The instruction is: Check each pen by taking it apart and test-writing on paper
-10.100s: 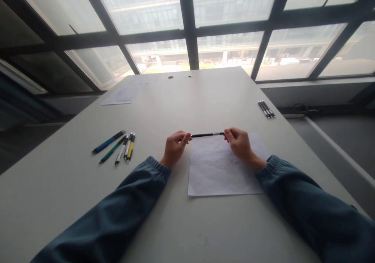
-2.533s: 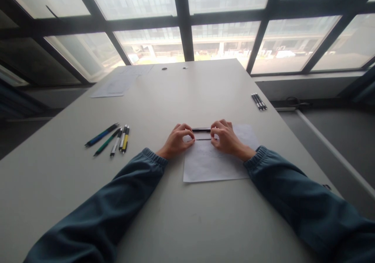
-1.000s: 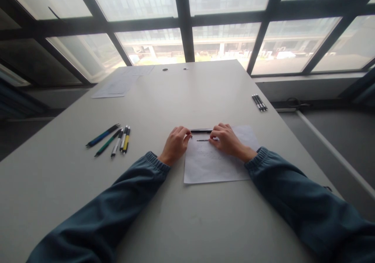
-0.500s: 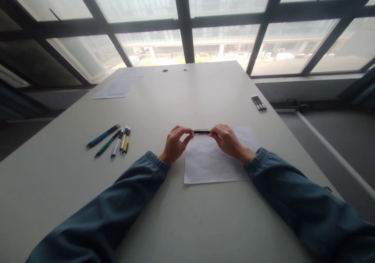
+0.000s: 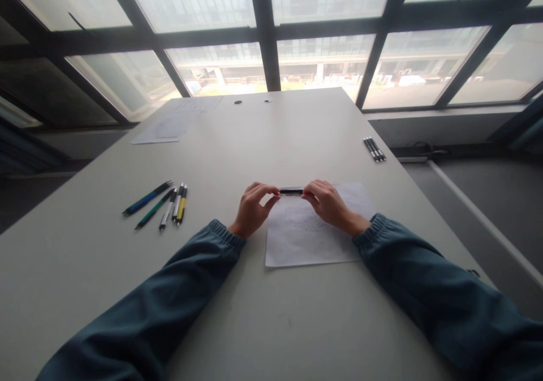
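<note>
Left hand, right hand clamped on black pen, centre of frame; paper sheet beneath right hand.

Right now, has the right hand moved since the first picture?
Yes. The right hand has moved left, closer to the left edge of the paper.

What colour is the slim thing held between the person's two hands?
The slim thing looks mostly black, as the head view shows.
</note>
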`<state>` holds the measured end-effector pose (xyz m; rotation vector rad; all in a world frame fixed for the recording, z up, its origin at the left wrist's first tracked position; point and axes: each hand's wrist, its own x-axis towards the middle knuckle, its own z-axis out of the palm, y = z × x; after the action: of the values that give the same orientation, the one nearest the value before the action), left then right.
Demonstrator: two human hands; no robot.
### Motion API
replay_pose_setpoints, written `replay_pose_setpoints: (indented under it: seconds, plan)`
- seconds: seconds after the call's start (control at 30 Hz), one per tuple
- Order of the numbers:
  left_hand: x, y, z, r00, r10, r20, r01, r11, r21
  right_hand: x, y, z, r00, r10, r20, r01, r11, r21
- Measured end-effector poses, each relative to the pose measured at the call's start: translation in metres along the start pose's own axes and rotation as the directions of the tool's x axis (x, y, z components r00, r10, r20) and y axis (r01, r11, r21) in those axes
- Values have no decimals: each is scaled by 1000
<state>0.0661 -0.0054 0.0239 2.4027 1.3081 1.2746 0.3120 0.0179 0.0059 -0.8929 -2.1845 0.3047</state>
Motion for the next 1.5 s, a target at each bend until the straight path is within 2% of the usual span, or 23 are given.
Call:
replay_pose_setpoints:
  seconds: [0.27,0.7,1.07,1.5]
  plan:
    - [-1,-2,-1,1000,-18,-21,19,999,30,0,1,0,998,16,-65,-16,1000,3]
    - [1,3,-1,1000,13,-7,-13,1000,0,1,-2,-1,999,-12,-40,13,1000,28]
    - [-1,-1,2,1000,27,10,-26,998,-64,0,-2,0,995,-88,38,87,996,21]
    - [-1,3,1,989,76,131,-56,987,-152,-1,-7,-1,986,-140,91,132,987,89]
